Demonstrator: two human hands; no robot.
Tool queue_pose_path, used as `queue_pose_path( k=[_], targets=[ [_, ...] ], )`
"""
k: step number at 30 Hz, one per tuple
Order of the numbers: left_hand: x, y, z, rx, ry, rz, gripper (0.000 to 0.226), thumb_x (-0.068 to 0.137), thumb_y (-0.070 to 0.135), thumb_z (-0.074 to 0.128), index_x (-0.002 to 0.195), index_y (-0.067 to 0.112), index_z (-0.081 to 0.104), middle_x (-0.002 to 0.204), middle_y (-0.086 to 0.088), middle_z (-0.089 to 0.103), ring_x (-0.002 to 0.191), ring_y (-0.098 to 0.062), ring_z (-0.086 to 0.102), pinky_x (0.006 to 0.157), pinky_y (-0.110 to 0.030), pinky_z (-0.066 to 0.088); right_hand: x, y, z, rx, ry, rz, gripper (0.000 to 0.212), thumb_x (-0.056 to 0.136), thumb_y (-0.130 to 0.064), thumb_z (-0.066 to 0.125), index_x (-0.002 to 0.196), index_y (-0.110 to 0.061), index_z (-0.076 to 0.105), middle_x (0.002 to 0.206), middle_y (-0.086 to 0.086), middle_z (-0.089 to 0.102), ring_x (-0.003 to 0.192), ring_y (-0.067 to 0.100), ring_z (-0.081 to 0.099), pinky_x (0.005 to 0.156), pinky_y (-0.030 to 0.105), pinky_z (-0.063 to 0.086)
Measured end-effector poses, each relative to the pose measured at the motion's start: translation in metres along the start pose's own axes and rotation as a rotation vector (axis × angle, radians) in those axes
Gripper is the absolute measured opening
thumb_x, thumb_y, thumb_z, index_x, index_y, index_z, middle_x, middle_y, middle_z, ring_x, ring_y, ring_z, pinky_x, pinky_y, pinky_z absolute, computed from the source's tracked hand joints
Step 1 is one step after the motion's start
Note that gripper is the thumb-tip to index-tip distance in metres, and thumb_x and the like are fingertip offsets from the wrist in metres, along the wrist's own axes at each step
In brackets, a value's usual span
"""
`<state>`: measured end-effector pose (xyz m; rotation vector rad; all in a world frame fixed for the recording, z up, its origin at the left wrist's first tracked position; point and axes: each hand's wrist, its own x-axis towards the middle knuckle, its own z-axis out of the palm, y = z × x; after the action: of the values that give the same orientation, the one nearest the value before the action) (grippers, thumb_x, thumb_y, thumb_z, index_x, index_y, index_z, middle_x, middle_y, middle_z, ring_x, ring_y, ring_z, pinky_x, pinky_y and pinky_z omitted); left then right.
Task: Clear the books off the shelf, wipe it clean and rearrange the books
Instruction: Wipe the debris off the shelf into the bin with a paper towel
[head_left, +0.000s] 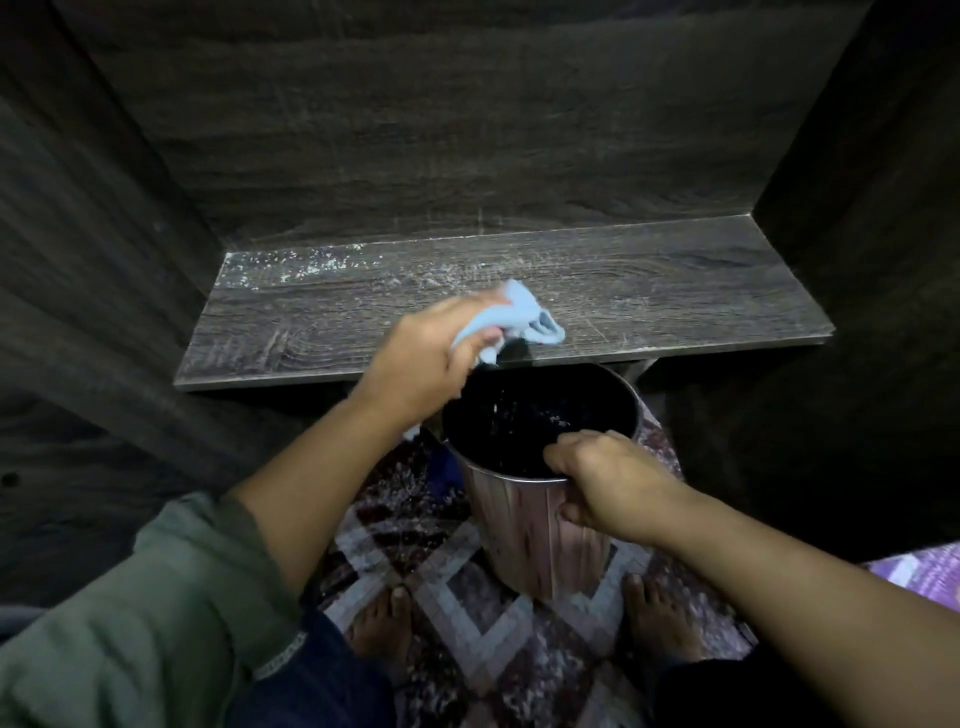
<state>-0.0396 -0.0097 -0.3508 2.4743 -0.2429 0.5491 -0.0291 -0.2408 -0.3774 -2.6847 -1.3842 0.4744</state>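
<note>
The dark wood-grain shelf (623, 291) holds no books and shows white dust, thickest at its back left. My left hand (421, 358) grips a light blue cloth (519, 312) at the shelf's front edge, near the middle. Just below that edge hangs a metal bin (530, 530) with a dark inside, held up by my right hand (608, 483), whose fingers curl over its near rim. The cloth sits right above the bin's far rim. No books are in view.
Dark wooden side walls (104, 260) and a back panel enclose the shelf. A patterned rug (467, 587) covers the floor under my bare feet. A purple fabric (919, 571) shows at the right edge.
</note>
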Motion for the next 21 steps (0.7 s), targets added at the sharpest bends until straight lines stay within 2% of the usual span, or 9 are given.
queue_pose_path(
  k=[3,5,7,8,10,13,16,19,21],
  targets=[
    [0.022,-0.005,-0.005,0.096,0.07,-0.008,0.04,0.093,0.036,0.05,0.129,0.021,0.061,0.135,0.002,0.058,0.122,-0.018,0.053,0.105,-0.024,0.035,0.0,0.0,0.0,0.005,0.001,-0.003,0.031,0.074,-0.028,0.072,0.099,-0.02,0.055,0.107,0.0,0.056,0.109,0.022,0.054,0.081,0.032,0.037],
    [0.031,-0.013,-0.002,0.247,-0.059,-0.076,0.047,0.093,0.044,0.052,0.138,0.028,0.052,0.146,-0.001,0.046,0.132,-0.027,0.041,0.112,-0.033,0.028,0.0,0.0,-0.001,0.002,0.004,-0.003,0.032,0.075,-0.028,0.072,0.101,-0.02,0.055,0.11,0.0,0.057,0.11,0.022,0.054,0.082,0.031,0.037],
    [0.03,-0.023,0.003,0.391,-0.274,-0.29,0.06,0.092,0.054,0.052,0.147,0.041,0.032,0.158,0.001,0.025,0.143,-0.031,0.021,0.116,-0.049,0.02,0.0,0.001,-0.002,-0.003,0.007,-0.003,0.03,0.076,-0.028,0.071,0.1,-0.02,0.055,0.11,0.0,0.057,0.11,0.023,0.054,0.081,0.031,0.037],
    [0.027,-0.027,0.005,0.421,-0.356,-0.38,0.064,0.091,0.058,0.05,0.148,0.045,0.025,0.16,0.001,0.02,0.144,-0.032,0.017,0.115,-0.053,0.019,0.0,0.001,-0.002,-0.003,0.006,-0.004,0.029,0.076,-0.028,0.07,0.099,-0.02,0.055,0.11,0.001,0.057,0.11,0.023,0.054,0.081,0.031,0.037],
    [0.019,-0.034,0.008,0.453,-0.384,-0.377,0.061,0.093,0.058,0.045,0.148,0.044,0.024,0.157,0.001,0.027,0.14,-0.032,0.025,0.11,-0.053,0.023,0.0,0.002,-0.003,-0.004,0.003,-0.006,0.027,0.077,-0.027,0.07,0.099,-0.02,0.055,0.109,0.001,0.056,0.109,0.023,0.054,0.081,0.03,0.037],
    [0.01,-0.028,0.006,0.45,-0.325,-0.212,0.053,0.095,0.051,0.046,0.145,0.036,0.038,0.147,0.0,0.044,0.129,-0.029,0.04,0.106,-0.041,0.029,0.0,0.004,-0.003,-0.009,-0.003,0.001,0.029,0.076,-0.028,0.071,0.1,-0.02,0.055,0.109,0.001,0.056,0.109,0.024,0.054,0.082,0.031,0.039],
    [0.0,-0.012,0.002,0.24,-0.422,-0.092,0.042,0.094,0.041,0.056,0.134,0.026,0.056,0.128,-0.001,0.06,0.116,-0.023,0.055,0.1,-0.033,0.037,-0.001,0.005,-0.002,-0.012,0.002,-0.003,0.03,0.075,-0.029,0.072,0.099,-0.02,0.056,0.109,0.001,0.057,0.108,0.024,0.055,0.083,0.032,0.04],
    [-0.005,0.005,-0.019,-0.043,-0.549,-0.216,0.028,0.092,0.029,0.065,0.121,0.03,0.065,0.113,0.01,0.066,0.103,-0.01,0.062,0.091,-0.033,0.049,-0.002,0.003,-0.001,-0.024,0.004,-0.009,0.032,0.075,-0.03,0.072,0.102,-0.02,0.057,0.111,0.0,0.057,0.109,0.023,0.055,0.084,0.032,0.04],
    [-0.006,0.012,-0.032,-0.056,-0.483,-0.278,0.031,0.091,0.03,0.066,0.122,0.033,0.064,0.109,0.015,0.065,0.101,-0.006,0.06,0.087,-0.026,0.047,-0.003,0.002,0.0,-0.027,0.013,-0.013,0.033,0.074,-0.03,0.073,0.102,-0.02,0.057,0.11,0.001,0.057,0.109,0.023,0.055,0.084,0.032,0.04]
  ],
)
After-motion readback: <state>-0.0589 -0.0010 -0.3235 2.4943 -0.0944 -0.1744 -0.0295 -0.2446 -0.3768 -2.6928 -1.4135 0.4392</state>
